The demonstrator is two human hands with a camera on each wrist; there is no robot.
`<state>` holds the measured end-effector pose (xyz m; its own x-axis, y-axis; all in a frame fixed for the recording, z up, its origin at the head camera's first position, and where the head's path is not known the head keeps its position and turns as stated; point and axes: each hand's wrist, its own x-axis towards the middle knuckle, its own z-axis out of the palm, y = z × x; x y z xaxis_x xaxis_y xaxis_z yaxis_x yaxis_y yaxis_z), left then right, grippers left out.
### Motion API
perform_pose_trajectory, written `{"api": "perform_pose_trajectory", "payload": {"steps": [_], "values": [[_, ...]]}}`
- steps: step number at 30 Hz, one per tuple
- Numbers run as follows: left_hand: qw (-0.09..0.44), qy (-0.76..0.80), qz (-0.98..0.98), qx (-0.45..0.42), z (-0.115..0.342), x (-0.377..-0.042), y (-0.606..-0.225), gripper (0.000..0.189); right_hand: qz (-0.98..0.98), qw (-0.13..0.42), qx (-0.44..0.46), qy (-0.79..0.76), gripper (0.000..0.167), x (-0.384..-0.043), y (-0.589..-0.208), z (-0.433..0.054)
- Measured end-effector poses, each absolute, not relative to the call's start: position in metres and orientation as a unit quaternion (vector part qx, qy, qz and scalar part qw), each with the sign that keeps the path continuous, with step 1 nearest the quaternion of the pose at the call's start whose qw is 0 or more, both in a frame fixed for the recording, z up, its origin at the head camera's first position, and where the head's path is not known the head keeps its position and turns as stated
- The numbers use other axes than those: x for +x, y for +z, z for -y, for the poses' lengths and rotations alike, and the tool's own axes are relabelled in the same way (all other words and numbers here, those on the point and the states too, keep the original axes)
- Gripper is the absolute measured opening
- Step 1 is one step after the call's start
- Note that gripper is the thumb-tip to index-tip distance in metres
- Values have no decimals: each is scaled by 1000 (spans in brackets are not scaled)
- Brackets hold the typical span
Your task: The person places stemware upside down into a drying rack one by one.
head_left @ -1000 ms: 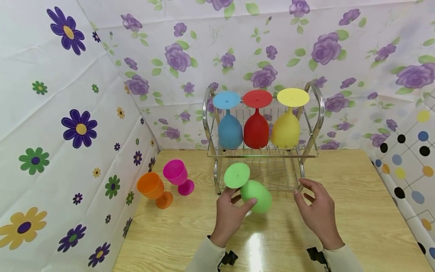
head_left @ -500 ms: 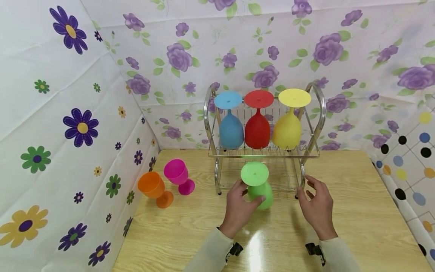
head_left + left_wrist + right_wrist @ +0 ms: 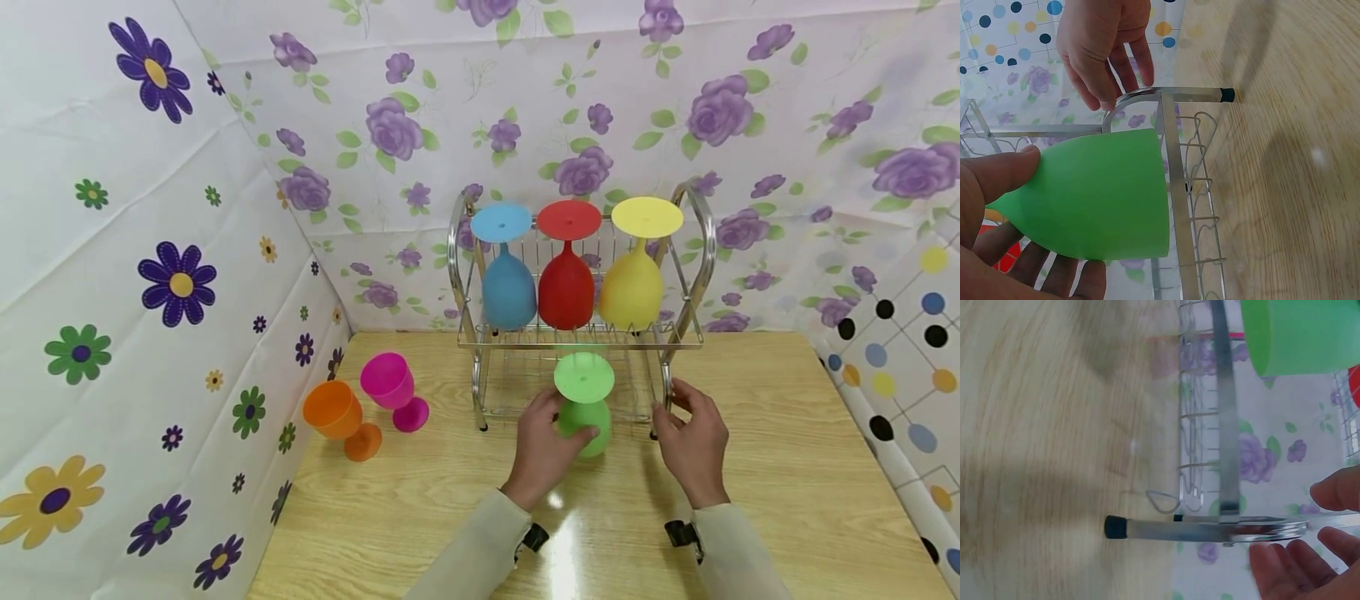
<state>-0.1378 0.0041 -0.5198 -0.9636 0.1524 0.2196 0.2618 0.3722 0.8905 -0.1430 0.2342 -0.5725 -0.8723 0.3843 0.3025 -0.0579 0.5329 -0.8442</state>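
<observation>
My left hand (image 3: 546,448) holds a green plastic goblet (image 3: 585,415) upside down, with its round foot on top and its bowl pointing down, in front of the rack's lower tier. In the left wrist view, the thumb and fingers lie on either side of the green bowl (image 3: 1097,194). At the right front leg of a metal dish rack (image 3: 577,344), my right hand (image 3: 696,446) has its thumb and fingers about the bar. Blue (image 3: 508,292), red (image 3: 566,287) and yellow (image 3: 632,287) goblets stand upside down in a row on the upper tier.
Left of the rack, an orange goblet (image 3: 333,410) and a magenta goblet (image 3: 387,382) stand on the wooden table (image 3: 420,517). A flowered cloth (image 3: 435,192) hangs behind the rack, and patterned cloths line both sides.
My left hand has carried the green goblet right and slightly back, turning it from tilted to foot-up. My right hand has moved slightly forward onto the rack's leg.
</observation>
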Motion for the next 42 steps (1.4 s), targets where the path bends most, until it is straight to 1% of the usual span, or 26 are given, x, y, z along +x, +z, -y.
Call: {"api": "perform_pose_trajectory", "payload": {"steps": [7,13,26,35,42], "values": [[28,-539,835,-109,-18,-146,-523,58,848,254,-100,455,44,-149,-584,-237],[34,-536,836,-112,-26,-153,-526,61,840,273,-97,458,42,-151,-588,-238],[26,-515,850,-111,-42,-171,-528,60,847,276,-104,442,41,-153,-592,-242],[38,-484,864,-132,-48,-183,-527,62,848,272,-111,441,40,-155,-592,-241],[16,-483,867,-119,-53,-190,-525,61,846,271,-111,445,40,-154,-592,-241]]}}
